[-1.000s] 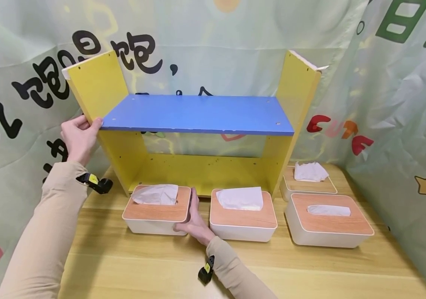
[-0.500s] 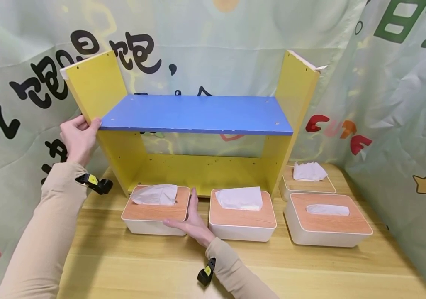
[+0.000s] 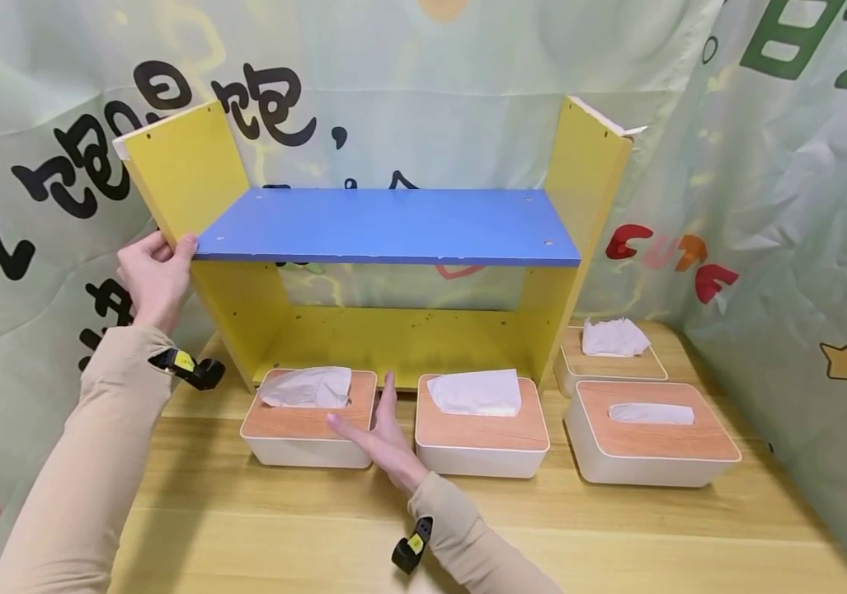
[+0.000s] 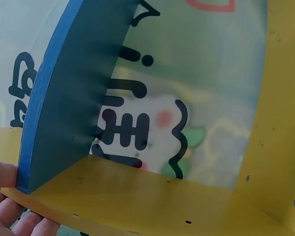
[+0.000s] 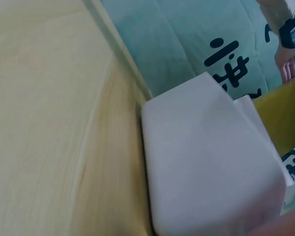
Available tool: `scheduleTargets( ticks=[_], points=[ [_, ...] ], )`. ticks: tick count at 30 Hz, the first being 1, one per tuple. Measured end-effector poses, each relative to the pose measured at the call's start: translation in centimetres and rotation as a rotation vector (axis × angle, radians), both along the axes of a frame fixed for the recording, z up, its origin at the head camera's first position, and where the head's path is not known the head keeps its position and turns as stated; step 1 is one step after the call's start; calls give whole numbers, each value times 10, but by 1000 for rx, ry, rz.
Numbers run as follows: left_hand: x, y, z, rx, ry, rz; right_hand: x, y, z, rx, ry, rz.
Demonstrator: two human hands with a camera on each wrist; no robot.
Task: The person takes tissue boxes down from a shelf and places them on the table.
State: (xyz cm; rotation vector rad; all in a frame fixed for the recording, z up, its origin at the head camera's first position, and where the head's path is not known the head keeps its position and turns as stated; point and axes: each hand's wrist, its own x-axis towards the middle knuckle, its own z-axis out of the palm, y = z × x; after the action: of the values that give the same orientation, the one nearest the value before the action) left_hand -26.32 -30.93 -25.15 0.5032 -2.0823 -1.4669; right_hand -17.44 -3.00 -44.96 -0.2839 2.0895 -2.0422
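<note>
A yellow shelf unit (image 3: pixel 185 173) with a blue middle board (image 3: pixel 393 223) stands on the wooden table. My left hand (image 3: pixel 152 280) grips the front edge of its left side panel, right where the blue board meets it. In the left wrist view, the thumb of that hand (image 4: pixel 7 206) lies by the board's end and the fingers lie under the panel's edge. My right hand (image 3: pixel 386 445) is at the right end of the left tissue box (image 3: pixel 304 450), fingers straight along its side and thumb spread over its lid corner. The right wrist view shows this box's white wall (image 5: pixel 206 162) close up.
Another tissue box (image 3: pixel 482 462) stands just right of my right hand. Two more, a front one (image 3: pixel 653 470) and a rear one (image 3: pixel 571 351), stand to the right of the shelf. A printed cloth (image 3: pixel 423 107) hangs behind and at both sides.
My right thumb has lifted from the front wall of the left tissue box and spread up and left over its lid corner. My left hand keeps its grip on the shelf.
</note>
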Motion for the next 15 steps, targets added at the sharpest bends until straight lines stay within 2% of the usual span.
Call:
scheduleTargets(
  ticks=[4,9,13,15],
  points=[
    [0,3,-2,7,27,-7,3,3,8,-36,-28,6],
    [4,13,-9,-40,103,3,6,8,19,-43,-33,9],
    [11,23,-17,-87,166,-49,9,15,27,-33,-13,20],
    [17,28,-21,-109,162,-83,9,21,29,-23,9,26]
  ],
)
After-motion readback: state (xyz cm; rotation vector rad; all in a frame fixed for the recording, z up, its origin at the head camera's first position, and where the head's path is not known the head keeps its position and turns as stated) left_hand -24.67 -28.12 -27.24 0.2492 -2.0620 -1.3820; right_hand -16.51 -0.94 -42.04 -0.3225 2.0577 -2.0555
